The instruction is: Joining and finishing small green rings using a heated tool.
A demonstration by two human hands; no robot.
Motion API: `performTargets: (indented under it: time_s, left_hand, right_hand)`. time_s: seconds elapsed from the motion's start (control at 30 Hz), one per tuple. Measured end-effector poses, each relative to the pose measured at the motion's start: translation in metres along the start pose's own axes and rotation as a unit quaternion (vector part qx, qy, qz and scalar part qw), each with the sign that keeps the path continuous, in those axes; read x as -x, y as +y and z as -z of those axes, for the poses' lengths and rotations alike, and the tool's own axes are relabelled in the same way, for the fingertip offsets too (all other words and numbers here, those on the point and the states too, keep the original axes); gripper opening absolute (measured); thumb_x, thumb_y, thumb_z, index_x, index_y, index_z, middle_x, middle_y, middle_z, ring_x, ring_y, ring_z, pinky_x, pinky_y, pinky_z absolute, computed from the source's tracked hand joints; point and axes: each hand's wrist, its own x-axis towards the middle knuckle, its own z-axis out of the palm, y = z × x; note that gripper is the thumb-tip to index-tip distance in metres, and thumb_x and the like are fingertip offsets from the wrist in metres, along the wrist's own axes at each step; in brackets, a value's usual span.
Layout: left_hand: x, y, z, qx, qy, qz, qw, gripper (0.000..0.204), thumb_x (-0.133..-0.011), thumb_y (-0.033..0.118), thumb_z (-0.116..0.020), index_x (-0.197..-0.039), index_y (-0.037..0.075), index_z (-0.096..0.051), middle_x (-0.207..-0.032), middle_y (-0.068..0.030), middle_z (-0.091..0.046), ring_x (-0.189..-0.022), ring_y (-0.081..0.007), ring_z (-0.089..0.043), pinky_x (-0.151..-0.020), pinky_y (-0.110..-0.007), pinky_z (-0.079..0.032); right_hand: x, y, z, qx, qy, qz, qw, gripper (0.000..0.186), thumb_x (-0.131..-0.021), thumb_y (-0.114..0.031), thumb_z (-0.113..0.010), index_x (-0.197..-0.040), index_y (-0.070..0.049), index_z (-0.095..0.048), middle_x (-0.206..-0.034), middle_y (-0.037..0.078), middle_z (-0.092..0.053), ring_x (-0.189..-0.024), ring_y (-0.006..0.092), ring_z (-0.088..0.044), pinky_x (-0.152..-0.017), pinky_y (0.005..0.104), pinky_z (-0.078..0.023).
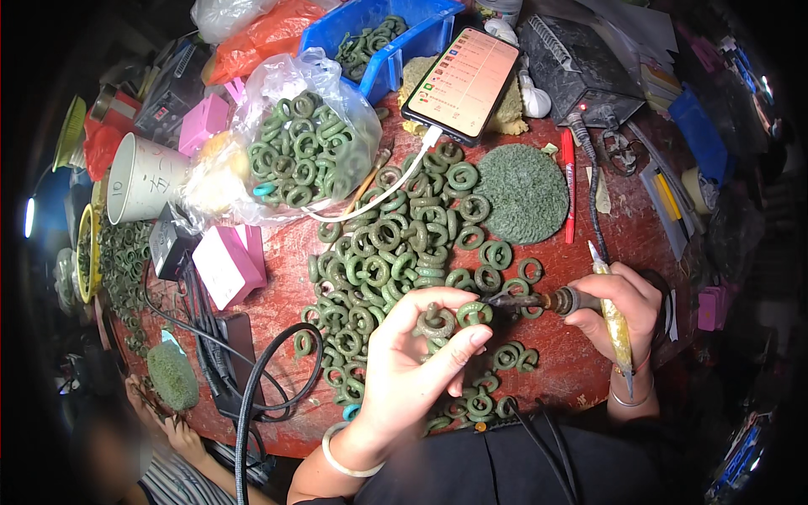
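Observation:
My left hand (408,362) is raised over the pile, its fingers closed on a few green rings (475,315). One of them sits between thumb and forefinger, and others rest against the fingers. My right hand (629,313) grips a soldering-iron-like tool (564,300) whose dark tip meets or nearly meets the held ring. A yellowish pen-shaped tool (615,324) with pointed ends is also tucked among the right fingers. Beneath and beyond my left hand spreads a heap of loose green rings (379,261) on the red tabletop (581,362).
A round green pad (522,194) lies beyond the rings, beside a red pen (568,185). Farther back are a lit phone (463,80), blue bin (396,63) and black box (581,71). Left stand a ring-filled bag (307,126), pink box (227,265) and looping cables (252,379). Another person's hands (177,433) work lower left.

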Motion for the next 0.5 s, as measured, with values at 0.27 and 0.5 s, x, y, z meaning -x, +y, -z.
performTargets:
  time_s: [0.27,0.5]
  left_hand:
    - [-0.0006,0.001,-0.0015,-0.003,0.002,-0.007,1.0,0.031,-0.087,-0.002,-0.07,-0.115,0.001,-0.057,-0.087,-0.0027,-0.063,-0.055,-0.0032,-0.053,-0.046,-0.018,-0.043]
    - [0.0002,0.0016,-0.0002,0.0,-0.012,-0.007,1.0,0.032,-0.087,-0.001,-0.071,-0.115,0.001,-0.057,-0.088,-0.0024,-0.063,-0.058,-0.0023,-0.053,-0.046,-0.017,-0.044]
  right_hand:
    - [-0.0016,0.0008,0.0,0.002,0.005,0.002,1.0,0.037,-0.071,-0.027,-0.085,-0.089,-0.001,-0.065,-0.067,0.007,-0.058,-0.055,0.0196,-0.057,-0.049,0.029,-0.045]
    - [-0.001,0.0016,0.0,-0.004,0.008,-0.006,1.0,0.036,-0.072,-0.026,-0.085,-0.089,-0.001,-0.065,-0.068,0.008,-0.058,-0.055,0.0196,-0.057,-0.049,0.0289,-0.044]
